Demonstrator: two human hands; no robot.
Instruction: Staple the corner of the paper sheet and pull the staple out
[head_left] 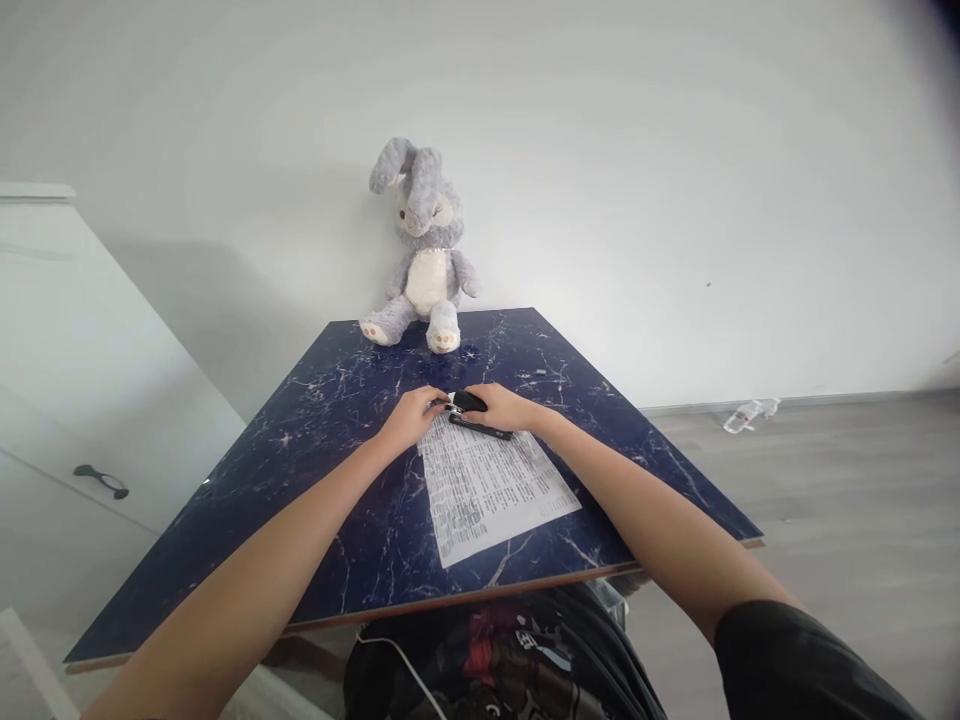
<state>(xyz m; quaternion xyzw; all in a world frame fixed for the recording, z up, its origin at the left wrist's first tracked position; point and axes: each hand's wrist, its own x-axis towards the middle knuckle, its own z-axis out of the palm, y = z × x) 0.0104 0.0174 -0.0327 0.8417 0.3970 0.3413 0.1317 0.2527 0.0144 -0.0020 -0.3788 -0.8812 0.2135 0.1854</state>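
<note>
Stapler (470, 401), clock centre: is showing black, with silver toward 9 o'clock. Paper (495, 495), 6 o'clock: is bearing dark rows of print on white. Tabletop (390, 540), all round dial: is displaying deep blue with whitish marble-like veining; front edge (465, 599) is showing brown. Plush rabbit (429, 275), 11 o'clock: is wearing lavender-grey fur, cream belly, pinkish paw pads (444, 341). Wall (615, 180), 12 o'clock: is showing plain white. Cabinet (82, 370), 9 o'clock: is pairing white with black handle (101, 482). Floor (825, 480), 3 o'clock: is presenting grey wood grain. Shirt (540, 655), 6 o'clock: is carrying red-and-white print on black.
</note>
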